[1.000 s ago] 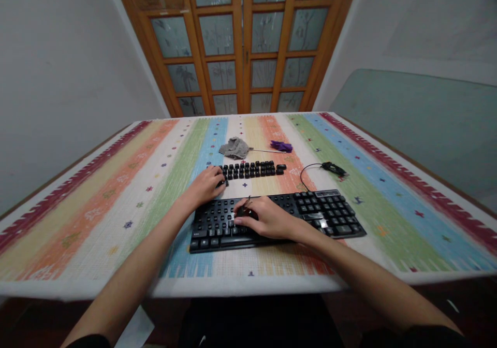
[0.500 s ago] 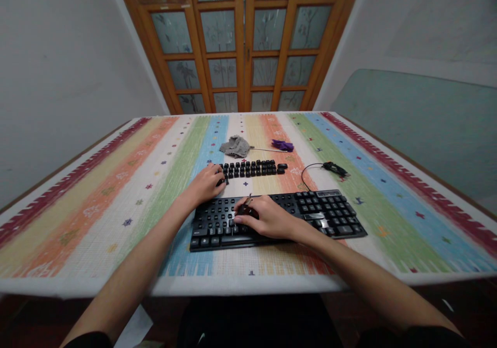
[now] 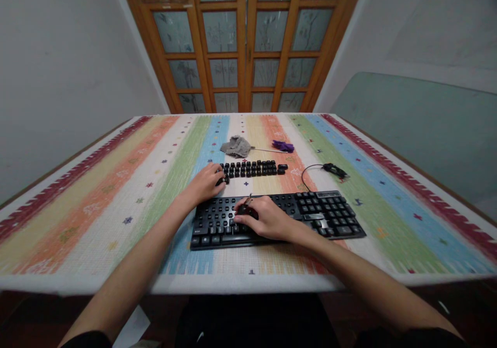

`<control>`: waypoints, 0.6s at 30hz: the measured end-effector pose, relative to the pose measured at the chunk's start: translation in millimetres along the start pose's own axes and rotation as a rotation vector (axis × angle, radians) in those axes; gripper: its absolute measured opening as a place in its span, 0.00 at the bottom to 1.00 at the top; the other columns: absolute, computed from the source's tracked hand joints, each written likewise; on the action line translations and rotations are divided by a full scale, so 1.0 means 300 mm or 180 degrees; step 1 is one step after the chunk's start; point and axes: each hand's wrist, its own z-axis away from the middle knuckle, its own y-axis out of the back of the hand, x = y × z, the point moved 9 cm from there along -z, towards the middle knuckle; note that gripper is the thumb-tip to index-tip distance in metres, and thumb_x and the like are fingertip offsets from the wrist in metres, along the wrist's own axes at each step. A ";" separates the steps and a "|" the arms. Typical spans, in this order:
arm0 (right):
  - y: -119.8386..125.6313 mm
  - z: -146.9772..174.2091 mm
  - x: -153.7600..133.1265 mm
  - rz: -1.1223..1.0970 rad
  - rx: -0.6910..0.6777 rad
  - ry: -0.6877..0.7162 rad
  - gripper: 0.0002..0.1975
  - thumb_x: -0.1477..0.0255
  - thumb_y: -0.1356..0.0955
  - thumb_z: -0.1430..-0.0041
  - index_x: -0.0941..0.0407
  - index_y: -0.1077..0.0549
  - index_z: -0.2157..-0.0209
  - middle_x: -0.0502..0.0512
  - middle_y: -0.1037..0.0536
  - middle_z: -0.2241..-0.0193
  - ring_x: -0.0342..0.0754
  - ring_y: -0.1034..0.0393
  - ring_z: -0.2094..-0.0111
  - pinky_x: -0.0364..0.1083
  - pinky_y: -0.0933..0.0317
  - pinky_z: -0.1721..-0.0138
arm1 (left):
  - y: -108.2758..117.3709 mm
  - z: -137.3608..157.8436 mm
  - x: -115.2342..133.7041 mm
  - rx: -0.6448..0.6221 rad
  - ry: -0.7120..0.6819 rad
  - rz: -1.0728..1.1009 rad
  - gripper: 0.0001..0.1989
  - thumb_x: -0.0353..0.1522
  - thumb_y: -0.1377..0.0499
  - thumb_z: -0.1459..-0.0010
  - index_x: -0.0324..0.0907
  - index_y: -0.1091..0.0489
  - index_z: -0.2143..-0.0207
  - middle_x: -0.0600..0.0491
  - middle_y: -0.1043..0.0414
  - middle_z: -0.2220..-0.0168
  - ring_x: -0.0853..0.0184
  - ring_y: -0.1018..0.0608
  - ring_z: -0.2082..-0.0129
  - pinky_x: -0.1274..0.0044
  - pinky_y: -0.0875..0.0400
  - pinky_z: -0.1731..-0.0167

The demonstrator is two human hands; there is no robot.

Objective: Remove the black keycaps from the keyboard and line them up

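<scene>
A black keyboard [image 3: 330,216] lies flat near the table's front edge, with many keycaps off its upper left part. Over its left half, my right hand [image 3: 267,218] is closed around a small dark tool [image 3: 248,211] with a thin tip sticking up; its exact kind is hard to make out. Rows of loose black keycaps [image 3: 254,169] lie behind the keyboard. At their left end, my left hand [image 3: 207,183] has its fingers curled and pinched on a keycap [image 3: 220,180], mostly hidden by the fingers.
Behind the keycaps lie a crumpled grey cloth [image 3: 236,146], a thin rod beside it, and a purple cloth piece [image 3: 283,146]. The keyboard's bundled cable [image 3: 335,170] rests at the back right. A striped cloth [image 3: 147,198] covers the table.
Both hands stay almost where they were, with hardly any movement of the fingers. The view has shifted very slightly.
</scene>
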 end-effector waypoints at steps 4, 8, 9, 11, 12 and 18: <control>-0.006 0.001 -0.007 0.0061 0.0107 0.0039 0.07 0.72 0.30 0.40 0.60 0.24 0.62 0.57 0.18 0.68 0.48 0.23 0.68 0.44 0.34 0.63 | 0.022 0.004 0.013 0.0068 -0.0038 0.0052 0.06 0.30 0.44 0.40 0.37 0.28 0.64 0.45 0.32 0.60 0.57 0.31 0.58 0.66 0.31 0.55; -0.014 0.004 -0.020 0.0188 0.0208 0.0140 0.08 0.72 0.29 0.40 0.60 0.24 0.60 0.59 0.18 0.66 0.50 0.23 0.65 0.45 0.33 0.60 | 0.063 0.030 0.040 0.0141 -0.0024 0.0172 0.06 0.30 0.44 0.39 0.38 0.28 0.63 0.46 0.32 0.60 0.58 0.30 0.58 0.65 0.31 0.55; -0.016 0.005 -0.022 0.0208 0.0217 0.0159 0.08 0.72 0.29 0.40 0.60 0.24 0.60 0.59 0.18 0.65 0.51 0.22 0.64 0.45 0.33 0.60 | 0.071 0.042 0.050 0.0135 -0.0010 0.0239 0.06 0.30 0.45 0.39 0.38 0.29 0.63 0.46 0.31 0.60 0.59 0.30 0.58 0.66 0.31 0.55; -0.018 0.003 -0.021 0.0213 0.0209 0.0160 0.08 0.72 0.29 0.40 0.60 0.24 0.60 0.59 0.18 0.65 0.51 0.23 0.64 0.45 0.34 0.60 | 0.084 0.072 0.073 0.0094 0.0033 0.0414 0.07 0.32 0.45 0.38 0.39 0.29 0.61 0.47 0.31 0.59 0.59 0.29 0.57 0.66 0.31 0.55; -0.017 0.002 -0.018 0.0199 0.0199 0.0136 0.07 0.72 0.29 0.41 0.60 0.24 0.61 0.59 0.18 0.66 0.51 0.23 0.65 0.45 0.34 0.61 | 0.086 0.090 0.087 0.0044 0.0051 0.0497 0.07 0.32 0.45 0.37 0.39 0.29 0.61 0.47 0.31 0.59 0.59 0.29 0.57 0.66 0.31 0.55; -0.006 -0.008 0.003 -0.0088 0.0126 -0.0037 0.06 0.73 0.29 0.41 0.60 0.24 0.63 0.55 0.19 0.71 0.46 0.25 0.71 0.43 0.36 0.66 | 0.093 0.202 0.184 -0.0161 0.0117 0.1103 0.08 0.32 0.47 0.35 0.41 0.28 0.60 0.49 0.30 0.60 0.62 0.28 0.57 0.67 0.30 0.55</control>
